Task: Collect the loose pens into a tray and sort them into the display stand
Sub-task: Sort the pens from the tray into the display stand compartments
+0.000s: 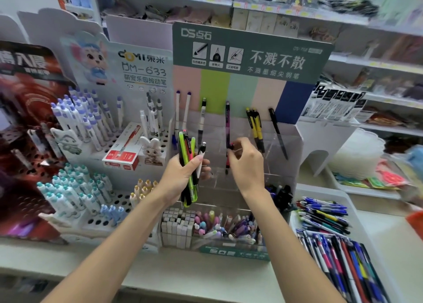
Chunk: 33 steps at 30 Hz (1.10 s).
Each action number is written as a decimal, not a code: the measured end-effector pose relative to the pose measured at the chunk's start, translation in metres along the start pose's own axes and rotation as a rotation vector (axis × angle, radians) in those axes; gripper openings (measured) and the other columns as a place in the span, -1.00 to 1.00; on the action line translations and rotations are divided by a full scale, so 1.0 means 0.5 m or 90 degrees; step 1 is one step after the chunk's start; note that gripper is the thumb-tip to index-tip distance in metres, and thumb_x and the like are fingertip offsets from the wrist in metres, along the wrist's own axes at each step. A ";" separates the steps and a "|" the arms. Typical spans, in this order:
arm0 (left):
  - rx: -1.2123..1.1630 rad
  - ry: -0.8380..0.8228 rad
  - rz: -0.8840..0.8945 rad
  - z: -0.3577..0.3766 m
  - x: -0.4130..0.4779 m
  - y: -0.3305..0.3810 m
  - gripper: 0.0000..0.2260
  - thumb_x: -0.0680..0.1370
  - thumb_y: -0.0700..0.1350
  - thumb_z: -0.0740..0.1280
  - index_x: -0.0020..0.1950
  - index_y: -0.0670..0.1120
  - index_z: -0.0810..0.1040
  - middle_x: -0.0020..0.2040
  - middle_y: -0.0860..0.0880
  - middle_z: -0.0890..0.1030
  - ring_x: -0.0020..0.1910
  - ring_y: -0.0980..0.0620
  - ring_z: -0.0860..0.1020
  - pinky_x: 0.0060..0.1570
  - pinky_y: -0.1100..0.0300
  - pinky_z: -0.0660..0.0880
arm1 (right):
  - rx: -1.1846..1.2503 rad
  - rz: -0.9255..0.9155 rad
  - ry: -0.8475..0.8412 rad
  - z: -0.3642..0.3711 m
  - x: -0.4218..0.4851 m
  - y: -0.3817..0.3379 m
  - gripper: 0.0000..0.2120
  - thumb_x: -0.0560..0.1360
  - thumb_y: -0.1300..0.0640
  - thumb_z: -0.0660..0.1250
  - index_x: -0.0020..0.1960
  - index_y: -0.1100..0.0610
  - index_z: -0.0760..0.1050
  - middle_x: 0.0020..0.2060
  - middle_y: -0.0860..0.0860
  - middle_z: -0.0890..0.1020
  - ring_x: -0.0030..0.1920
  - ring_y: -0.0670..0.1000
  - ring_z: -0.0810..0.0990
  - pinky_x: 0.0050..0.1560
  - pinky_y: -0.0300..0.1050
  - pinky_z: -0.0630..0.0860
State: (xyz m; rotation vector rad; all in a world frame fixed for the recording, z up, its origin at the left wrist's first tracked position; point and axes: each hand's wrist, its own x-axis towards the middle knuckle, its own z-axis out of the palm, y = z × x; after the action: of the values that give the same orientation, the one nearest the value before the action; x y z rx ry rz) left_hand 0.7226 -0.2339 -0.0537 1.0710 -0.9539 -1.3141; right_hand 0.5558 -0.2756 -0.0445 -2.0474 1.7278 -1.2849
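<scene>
My left hand [183,176] grips a bundle of pens [188,165], green, pink, black and one white, held upright in front of the display stand [286,133]. My right hand [246,163] pinches a purple and pink pen [227,128] that stands upright in a clear middle compartment of the stand. Other compartments hold two white pens [182,110], a black and white pen [202,117], two yellow pens [256,126] and a black pen [278,133]. At the right, a white tray [320,190] holds several loose pens [325,213].
A white perforated stand [160,142] with several white pens and a red box [123,149] sits to the left. A clear box of pastel pens [224,227] stands at the front. Shelves with goods run behind. A stack of clear trays [359,153] sits at the right.
</scene>
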 end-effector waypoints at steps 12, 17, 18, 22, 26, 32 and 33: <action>-0.029 0.013 0.010 -0.008 0.007 -0.002 -0.83 0.63 -0.18 0.29 0.12 -0.28 0.54 -0.05 -0.20 0.69 -0.09 -0.12 0.67 0.04 -0.06 0.62 | -0.022 0.032 -0.029 0.004 0.013 -0.010 -0.87 0.57 0.10 0.32 -0.01 0.16 0.56 -0.27 -0.03 0.56 -0.26 0.04 0.55 -0.24 -0.12 0.44; -0.022 0.004 0.007 -0.008 0.008 -0.003 -0.79 0.64 -0.19 0.28 0.15 -0.32 0.53 -0.03 -0.23 0.69 -0.04 -0.14 0.69 -0.04 -0.03 0.64 | -0.003 0.062 -0.063 0.006 0.020 -0.003 -0.82 0.57 0.07 0.34 0.04 0.18 0.59 -0.17 0.04 0.66 -0.17 0.05 0.61 -0.16 -0.13 0.50; -0.024 0.003 0.006 -0.009 0.007 -0.003 -0.80 0.64 -0.20 0.28 0.16 -0.32 0.53 -0.03 -0.22 0.69 -0.03 -0.14 0.69 -0.04 -0.04 0.65 | -0.003 0.074 -0.079 0.011 0.021 0.002 -0.80 0.57 0.06 0.35 0.05 0.18 0.61 -0.14 0.06 0.67 -0.13 0.06 0.62 -0.15 -0.15 0.48; -0.038 0.003 0.012 -0.007 0.006 0.000 -0.79 0.62 -0.22 0.30 0.18 -0.33 0.52 -0.04 -0.19 0.67 0.01 -0.15 0.67 -0.01 -0.06 0.64 | 0.020 0.063 -0.069 0.010 0.008 0.010 -0.74 0.56 -0.01 0.36 0.10 0.17 0.62 -0.08 0.03 0.68 -0.10 0.00 0.61 -0.06 -0.15 0.53; -0.027 0.023 0.023 -0.002 0.014 0.013 -0.80 0.62 -0.22 0.32 0.16 -0.32 0.54 -0.02 -0.20 0.69 0.00 -0.17 0.68 0.01 -0.07 0.64 | 0.086 -0.030 0.021 -0.011 0.009 -0.014 -0.82 0.56 0.11 0.37 0.10 0.17 0.62 -0.08 0.00 0.67 -0.11 -0.08 0.59 -0.02 -0.14 0.57; -0.014 0.003 0.035 0.021 0.018 0.034 -0.88 0.60 -0.19 0.34 0.08 -0.19 0.61 -0.01 -0.20 0.71 0.01 -0.17 0.69 -0.03 -0.08 0.65 | 0.290 -0.014 -0.133 -0.016 0.038 -0.084 -0.78 0.53 0.16 0.42 0.16 0.12 0.62 -0.09 -0.06 0.68 -0.06 -0.14 0.63 -0.03 -0.26 0.58; -0.009 0.010 0.038 0.021 0.019 0.035 -0.88 0.59 -0.18 0.35 0.08 -0.18 0.62 -0.01 -0.20 0.71 0.01 -0.18 0.69 -0.03 -0.08 0.64 | 0.301 -0.016 -0.138 -0.015 0.041 -0.090 -0.82 0.52 0.18 0.43 0.12 0.12 0.63 -0.11 -0.06 0.68 -0.10 -0.13 0.64 -0.06 -0.24 0.59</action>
State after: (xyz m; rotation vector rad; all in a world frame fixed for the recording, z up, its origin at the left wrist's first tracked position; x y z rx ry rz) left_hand 0.7174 -0.2448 -0.0348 1.0335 -0.9566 -1.2597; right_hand 0.5822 -0.2765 -0.0021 -1.8506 1.1715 -1.2733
